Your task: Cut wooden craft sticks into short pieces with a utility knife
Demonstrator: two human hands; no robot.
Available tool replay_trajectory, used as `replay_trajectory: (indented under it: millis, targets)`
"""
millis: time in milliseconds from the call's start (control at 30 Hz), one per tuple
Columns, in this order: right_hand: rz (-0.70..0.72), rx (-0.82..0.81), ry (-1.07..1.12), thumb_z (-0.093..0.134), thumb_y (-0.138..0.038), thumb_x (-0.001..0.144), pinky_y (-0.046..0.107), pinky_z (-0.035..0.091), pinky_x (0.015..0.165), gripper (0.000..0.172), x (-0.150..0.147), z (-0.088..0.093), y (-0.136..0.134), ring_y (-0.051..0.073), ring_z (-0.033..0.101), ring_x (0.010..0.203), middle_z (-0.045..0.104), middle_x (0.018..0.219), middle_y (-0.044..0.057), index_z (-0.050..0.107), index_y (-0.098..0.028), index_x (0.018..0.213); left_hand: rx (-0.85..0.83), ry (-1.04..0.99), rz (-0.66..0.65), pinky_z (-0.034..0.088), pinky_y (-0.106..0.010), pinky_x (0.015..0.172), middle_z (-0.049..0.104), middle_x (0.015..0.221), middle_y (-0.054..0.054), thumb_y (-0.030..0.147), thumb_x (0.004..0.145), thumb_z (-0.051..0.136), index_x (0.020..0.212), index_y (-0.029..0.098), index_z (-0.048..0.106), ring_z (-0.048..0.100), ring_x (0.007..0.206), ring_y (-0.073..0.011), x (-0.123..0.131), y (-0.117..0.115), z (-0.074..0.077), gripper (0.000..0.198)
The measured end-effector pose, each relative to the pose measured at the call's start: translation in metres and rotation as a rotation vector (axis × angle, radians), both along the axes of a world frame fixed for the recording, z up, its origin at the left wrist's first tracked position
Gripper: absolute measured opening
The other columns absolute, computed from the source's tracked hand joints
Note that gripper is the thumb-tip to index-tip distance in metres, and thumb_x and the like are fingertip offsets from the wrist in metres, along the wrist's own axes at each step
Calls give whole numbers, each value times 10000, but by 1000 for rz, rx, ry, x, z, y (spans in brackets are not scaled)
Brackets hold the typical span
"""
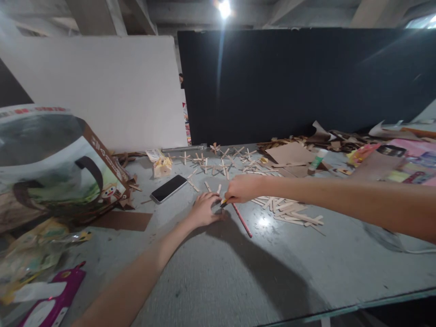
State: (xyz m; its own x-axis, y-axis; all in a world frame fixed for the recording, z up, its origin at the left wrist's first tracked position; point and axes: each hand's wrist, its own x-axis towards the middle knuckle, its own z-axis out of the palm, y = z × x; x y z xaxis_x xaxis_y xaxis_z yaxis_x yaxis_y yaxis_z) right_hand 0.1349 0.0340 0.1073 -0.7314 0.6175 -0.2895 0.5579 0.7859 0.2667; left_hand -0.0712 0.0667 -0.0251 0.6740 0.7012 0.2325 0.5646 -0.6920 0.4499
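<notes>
My left hand rests low on the table with its fingers and thumb curved around a small spot. Ends of wooden craft sticks poke out beyond its fingertips; the rest of them is hidden under the fingers. My right hand comes in from the right, closed on a small yellow-and-black tool whose dark end points down between the two hands. Just below it lies a thin red patterned rod, perhaps a pencil. Loose craft sticks are heaped under and beyond my right forearm.
Several star shapes made of craft sticks lie toward the back. A smartphone is left of my hands. Cardboard and a glue stick lie at the back right. On the left are a large printed bag and a purple case.
</notes>
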Motion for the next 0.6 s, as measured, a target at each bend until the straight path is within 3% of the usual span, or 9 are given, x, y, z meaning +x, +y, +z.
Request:
replay_trajectory:
  millis: [267, 400, 600]
  targets:
    - [19, 7, -27, 485, -307, 1059, 309, 450, 705, 351, -12, 2, 0, 257, 724, 847, 794, 974, 162, 774, -139, 1167, 9, -3, 29, 423, -509, 1122, 640, 1407, -147, 626, 724, 843, 1258, 214, 674, 570, 1316, -371, 1, -1, 3, 696]
    - [47, 15, -53, 537, -264, 1022, 328, 462, 717, 313, -32, 6, 2, 288, 729, 880, 787, 958, 190, 783, -84, 1092, 0, 11, 54, 435, -499, 1108, 658, 1382, -129, 648, 675, 858, 1281, 227, 663, 583, 1291, -367, 1, -1, 4, 763]
    - [107, -12, -92, 580, -283, 1014, 351, 476, 743, 288, -62, 16, 7, 308, 733, 941, 790, 1034, 172, 780, -105, 1122, -23, 49, 49, 429, -472, 1127, 694, 1354, -56, 562, 737, 840, 1137, 280, 740, 582, 1302, -345, 0, -4, 6, 500]
